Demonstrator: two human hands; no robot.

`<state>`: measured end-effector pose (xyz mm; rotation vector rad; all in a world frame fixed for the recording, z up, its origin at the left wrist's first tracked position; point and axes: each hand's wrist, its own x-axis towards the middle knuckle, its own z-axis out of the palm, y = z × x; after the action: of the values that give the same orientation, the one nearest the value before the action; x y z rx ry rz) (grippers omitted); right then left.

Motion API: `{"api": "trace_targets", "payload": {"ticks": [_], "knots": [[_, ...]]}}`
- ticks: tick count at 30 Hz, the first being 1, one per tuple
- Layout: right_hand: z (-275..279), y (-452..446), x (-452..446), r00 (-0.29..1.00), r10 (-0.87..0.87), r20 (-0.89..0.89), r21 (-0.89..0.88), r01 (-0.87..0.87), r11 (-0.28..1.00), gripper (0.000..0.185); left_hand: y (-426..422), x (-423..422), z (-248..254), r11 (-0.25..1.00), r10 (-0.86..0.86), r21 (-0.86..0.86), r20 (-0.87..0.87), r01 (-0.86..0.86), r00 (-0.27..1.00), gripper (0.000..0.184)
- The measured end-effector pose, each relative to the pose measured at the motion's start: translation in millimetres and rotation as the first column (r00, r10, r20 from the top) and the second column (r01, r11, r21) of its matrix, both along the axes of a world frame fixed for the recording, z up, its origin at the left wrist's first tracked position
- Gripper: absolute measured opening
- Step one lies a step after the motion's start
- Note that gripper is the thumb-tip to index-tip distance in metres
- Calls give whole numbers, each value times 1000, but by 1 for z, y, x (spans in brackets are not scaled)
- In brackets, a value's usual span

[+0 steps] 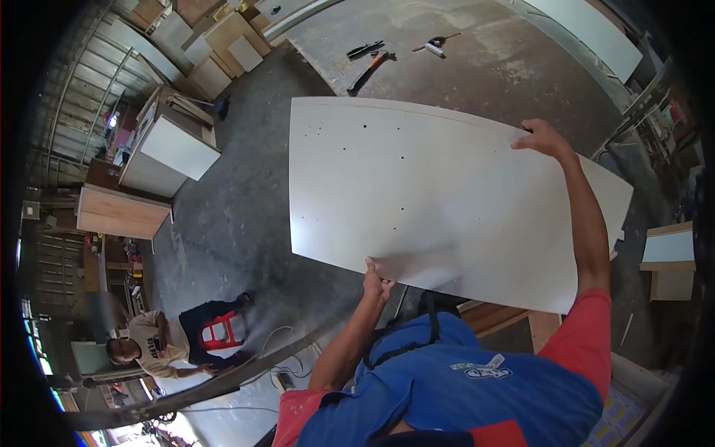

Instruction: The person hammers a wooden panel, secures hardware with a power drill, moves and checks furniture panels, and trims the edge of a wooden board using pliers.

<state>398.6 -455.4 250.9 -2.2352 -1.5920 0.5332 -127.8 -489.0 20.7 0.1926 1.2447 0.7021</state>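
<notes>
A large white panel with several small dark holes, most of them toward its left end, spans the space in front of my body. My left hand grips its near edge, thumb on top and fingers underneath. Over the far edge, toward the right, my right hand is wrapped, with the thumb side on the white face. Beyond the panel, a hammer with an orange and black handle lies on the worktable, beside a dark green tool and another small tool.
A person is at the lower left beside a red stool. Cabinets and leaning boards line the left. Cables run along the floor near my left arm. A white-topped box is at the right.
</notes>
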Motion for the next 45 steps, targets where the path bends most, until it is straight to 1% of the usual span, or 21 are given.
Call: {"api": "trace_targets", "payload": {"ticks": [3,5,6,8,9,11,12,14,16,17,18,19,21,22,23,25,26,29,34,41,45], "knots": [[-22,52,8,998,-7,64,-114,15,993,38,12,11,21,1000,-6,1,-37,6,999,74],[-58,63,9,985,10,171,71,-23,997,39,19,6,38,997,-54,-50,-67,50,996,72],[-57,58,-3,986,-28,163,54,20,998,39,24,-5,33,988,-143,-65,13,143,990,71],[-48,58,-30,950,-185,250,353,88,931,32,37,-29,26,922,-365,-89,135,378,921,63],[-43,47,-44,940,-225,255,341,130,931,32,45,-42,36,902,-405,-101,142,420,903,63],[-34,14,-81,969,-230,90,402,176,899,28,70,-67,63,535,-794,-175,230,827,563,50],[-38,-7,-103,936,-330,122,404,257,878,25,86,-74,85,496,-816,-171,245,852,524,50],[-55,-58,-152,865,-484,131,429,390,814,25,122,-99,123,174,-955,170,-213,970,209,43],[-84,-111,-213,728,-682,68,493,570,658,25,166,-121,128,418,-747,299,-423,858,512,37],[-107,-141,-246,620,-785,1,467,694,548,26,188,-138,106,504,-549,483,-461,716,697,33],[-134,-169,-285,472,-881,11,433,792,430,27,213,-154,77,414,-263,553,-687,722,677,42],[-159,-192,-322,334,-938,-91,302,907,293,28,226,-161,66,409,-280,557,-677,722,681,42],[-185,-227,-401,207,-969,-136,30,978,205,28,253,-166,50,302,163,539,-842,787,514,55],[-206,-239,-435,172,-976,-137,-60,981,182,27,263,-170,40,430,-55,463,-844,775,534,66],[-211,-238,-464,132,-978,-158,-128,980,153,22,270,-172,28,407,-71,466,-841,785,536,66],[-218,-230,-498,63,-982,-179,-189,977,97,17,277,-171,4,587,-520,377,-503,717,690,61],[-222,-225,-509,97,-978,-184,-123,985,121,17,281,-169,-11,461,-541,489,-507,741,671,54],[-218,-205,-512,109,-970,-218,-54,991,124,18,274,-161,-15,392,-491,560,-543,729,681,48],[-205,-173,-481,190,-951,-243,87,981,174,21,300,-150,-10,389,-487,567,-542,726,685,39],[-196,-129,-424,216,-913,-347,-58,966,250,36,377,-96,6,472,-429,578,-509,666,746,36],[-193,-98,-416,332,-854,-400,0,932,362,35,435,-75,-18,425,-440,554,-565,716,698,41]]}}
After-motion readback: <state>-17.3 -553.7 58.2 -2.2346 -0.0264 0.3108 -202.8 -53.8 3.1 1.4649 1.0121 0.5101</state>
